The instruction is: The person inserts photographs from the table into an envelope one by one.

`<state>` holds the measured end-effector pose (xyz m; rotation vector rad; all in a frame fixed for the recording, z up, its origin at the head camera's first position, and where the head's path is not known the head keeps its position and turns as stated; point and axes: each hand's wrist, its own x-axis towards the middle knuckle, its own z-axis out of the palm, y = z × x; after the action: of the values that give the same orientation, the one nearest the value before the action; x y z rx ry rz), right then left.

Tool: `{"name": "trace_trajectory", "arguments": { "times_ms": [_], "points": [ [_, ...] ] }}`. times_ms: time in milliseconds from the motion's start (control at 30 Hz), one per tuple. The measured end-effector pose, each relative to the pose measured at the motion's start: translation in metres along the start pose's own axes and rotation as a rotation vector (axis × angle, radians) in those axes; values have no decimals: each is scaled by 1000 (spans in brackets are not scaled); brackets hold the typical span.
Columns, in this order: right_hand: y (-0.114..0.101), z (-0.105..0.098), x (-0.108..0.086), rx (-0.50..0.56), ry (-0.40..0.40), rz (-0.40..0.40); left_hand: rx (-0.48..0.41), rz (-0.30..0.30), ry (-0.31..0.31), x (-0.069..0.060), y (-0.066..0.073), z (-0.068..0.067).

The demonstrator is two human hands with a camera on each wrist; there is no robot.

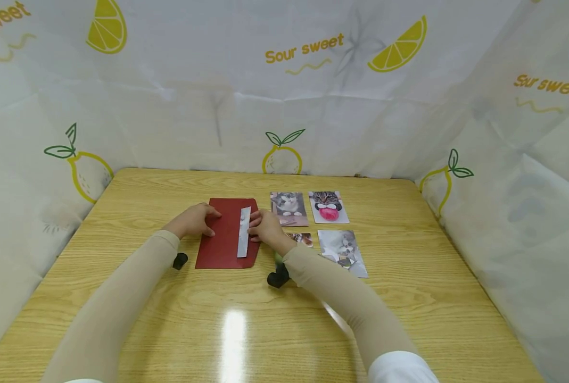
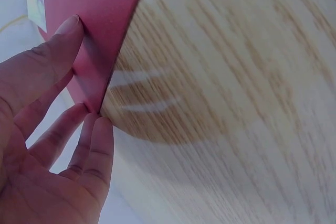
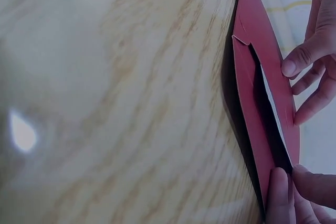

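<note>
A red envelope (image 1: 227, 218) lies on the table with its flap side to the right. From its opening sticks a pale grey-white strip of a photo (image 1: 244, 234); the remainder is hidden inside. My right hand (image 1: 270, 231) pinches the photo's outer edge between thumb and fingers, as the right wrist view shows at the gaping pocket. On the envelope's left part rests my left hand (image 1: 194, 221), thumb and fingers spread over the surface. Some of its fingertips (image 2: 102, 124) touch the edge near a corner in the left wrist view.
Right of the envelope lie several cat photos: a grey-and-white cat (image 1: 289, 207), a tabby with a pink ball (image 1: 329, 206) and a pale one (image 1: 346, 247). Another photo (image 1: 303, 238) is partly covered by my right arm. A white lemon-print cloth (image 1: 193, 106) hangs behind the table.
</note>
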<state>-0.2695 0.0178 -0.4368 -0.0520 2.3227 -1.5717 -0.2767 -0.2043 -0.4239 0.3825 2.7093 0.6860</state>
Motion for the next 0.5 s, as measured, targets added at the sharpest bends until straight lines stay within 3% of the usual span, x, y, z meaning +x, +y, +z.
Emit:
{"name": "trace_trajectory", "arguments": {
  "times_ms": [500],
  "points": [
    [3, 6, 7, -19, 8, 20, -16, -6, 3, 0, 0, 0]
  ]
}}
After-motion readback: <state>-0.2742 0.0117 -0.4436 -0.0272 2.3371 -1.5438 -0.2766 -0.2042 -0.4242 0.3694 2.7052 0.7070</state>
